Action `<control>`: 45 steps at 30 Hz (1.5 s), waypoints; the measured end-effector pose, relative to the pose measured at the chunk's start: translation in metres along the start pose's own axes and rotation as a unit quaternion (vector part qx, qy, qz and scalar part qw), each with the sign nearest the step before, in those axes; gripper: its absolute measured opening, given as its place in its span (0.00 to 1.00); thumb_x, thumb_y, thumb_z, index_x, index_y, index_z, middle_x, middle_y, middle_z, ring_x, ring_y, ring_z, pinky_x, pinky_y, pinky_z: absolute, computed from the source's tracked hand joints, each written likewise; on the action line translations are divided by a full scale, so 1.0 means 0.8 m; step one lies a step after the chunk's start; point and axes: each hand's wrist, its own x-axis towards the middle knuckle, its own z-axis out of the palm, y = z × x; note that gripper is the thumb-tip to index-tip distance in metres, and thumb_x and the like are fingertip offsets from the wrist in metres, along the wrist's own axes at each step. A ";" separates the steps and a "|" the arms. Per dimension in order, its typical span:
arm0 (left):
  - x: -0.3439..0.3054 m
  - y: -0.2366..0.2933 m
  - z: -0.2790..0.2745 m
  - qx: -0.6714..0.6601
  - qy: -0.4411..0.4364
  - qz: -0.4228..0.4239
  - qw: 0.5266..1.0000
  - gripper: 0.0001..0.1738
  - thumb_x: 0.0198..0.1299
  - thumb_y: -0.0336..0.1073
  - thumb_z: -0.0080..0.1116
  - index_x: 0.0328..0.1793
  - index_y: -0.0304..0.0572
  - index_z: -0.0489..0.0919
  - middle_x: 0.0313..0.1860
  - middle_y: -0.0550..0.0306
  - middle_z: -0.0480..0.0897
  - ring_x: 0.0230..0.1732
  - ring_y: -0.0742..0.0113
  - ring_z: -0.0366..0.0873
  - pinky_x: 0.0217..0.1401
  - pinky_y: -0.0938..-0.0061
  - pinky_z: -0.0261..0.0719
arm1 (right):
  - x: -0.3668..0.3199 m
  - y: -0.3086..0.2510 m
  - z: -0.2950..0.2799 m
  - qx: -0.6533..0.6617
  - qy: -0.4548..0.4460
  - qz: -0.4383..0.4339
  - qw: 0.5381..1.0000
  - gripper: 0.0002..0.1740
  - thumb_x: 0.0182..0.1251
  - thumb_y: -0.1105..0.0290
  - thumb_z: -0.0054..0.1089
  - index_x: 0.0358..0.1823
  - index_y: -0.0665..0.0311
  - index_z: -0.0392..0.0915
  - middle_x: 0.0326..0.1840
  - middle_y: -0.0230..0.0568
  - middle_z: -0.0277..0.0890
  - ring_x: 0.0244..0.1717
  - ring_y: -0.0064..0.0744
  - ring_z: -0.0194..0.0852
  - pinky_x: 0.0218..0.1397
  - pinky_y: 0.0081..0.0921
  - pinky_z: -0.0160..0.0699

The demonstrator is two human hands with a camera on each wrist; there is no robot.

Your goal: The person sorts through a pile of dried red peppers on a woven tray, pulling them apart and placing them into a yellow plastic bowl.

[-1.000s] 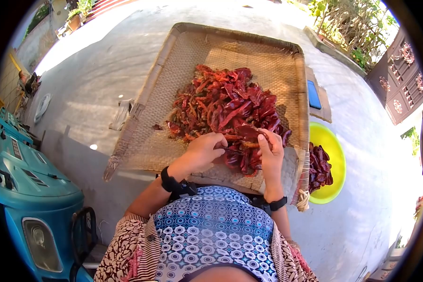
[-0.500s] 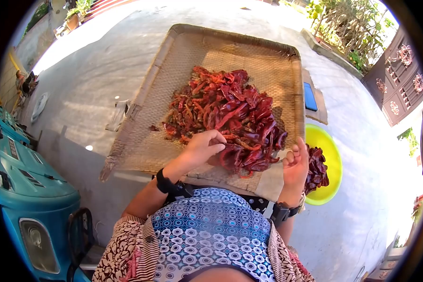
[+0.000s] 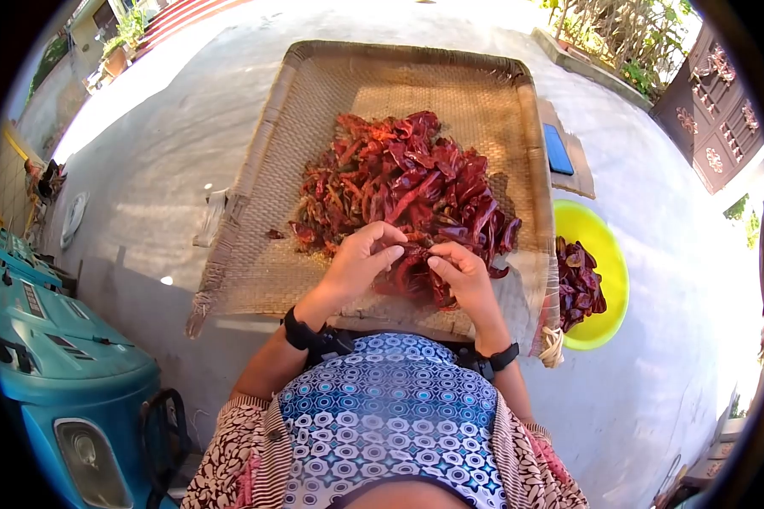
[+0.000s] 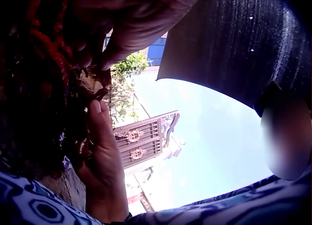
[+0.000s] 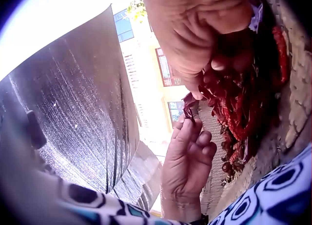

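Note:
A heap of dried red chili peppers [image 3: 399, 187] lies on a woven tray [image 3: 255, 212] in front of me. At the heap's near side my left hand [image 3: 348, 267] and right hand [image 3: 469, 284] meet, fingertips almost together. Between them is a dark red dried chili [image 5: 189, 107]; in the right wrist view the left thumb and fingers pinch its lower end. The right thumb and fingers pinch it from the other side, as the left wrist view also shows. Part of the chili is hidden behind the fingers.
Beyond the tray's right edge stands a yellow-green basin [image 3: 615, 276] with dark red chilies [image 3: 577, 284] in it. A blue flat object [image 3: 558, 150] lies on cardboard [image 3: 579, 180] nearby. On the left is a teal vehicle [image 3: 76, 365] with a headlight.
My right hand left the chili, went right to the tray's edge beside the basin, and has returned to pinch a chili with the left. The left hand stayed over the heap's near side.

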 end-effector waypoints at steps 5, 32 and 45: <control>0.000 0.007 0.005 0.089 -0.005 -0.014 0.996 0.22 0.63 0.37 0.64 0.59 0.36 0.73 0.40 0.56 0.80 0.32 0.75 0.74 0.36 0.77 0.74 | 0.006 -0.007 -0.005 -0.005 0.059 0.014 0.998 0.11 0.72 0.64 0.58 0.46 0.64 0.75 0.28 0.29 0.76 0.22 0.15 0.68 0.25 0.14 0.67; 0.002 -0.014 0.009 0.107 -0.106 0.087 0.985 0.17 0.69 0.30 0.52 0.62 0.38 0.76 0.51 0.60 0.79 0.49 0.73 0.76 0.55 0.78 0.74 | -0.015 -0.031 -0.004 -0.165 0.022 -0.012 0.986 0.18 0.71 0.64 0.59 0.57 0.65 0.73 0.32 0.29 0.74 0.24 0.14 0.66 0.27 0.15 0.68; -0.022 0.005 -0.002 0.476 -0.114 0.032 0.872 0.14 0.53 0.38 0.68 0.39 0.42 0.76 0.42 0.53 0.75 0.40 0.53 0.79 0.43 0.63 0.77 | -0.038 -0.027 -0.124 0.309 0.269 -0.143 0.901 0.15 0.76 0.56 0.51 0.51 0.59 0.76 0.36 0.27 0.77 0.28 0.19 0.67 0.32 0.19 0.70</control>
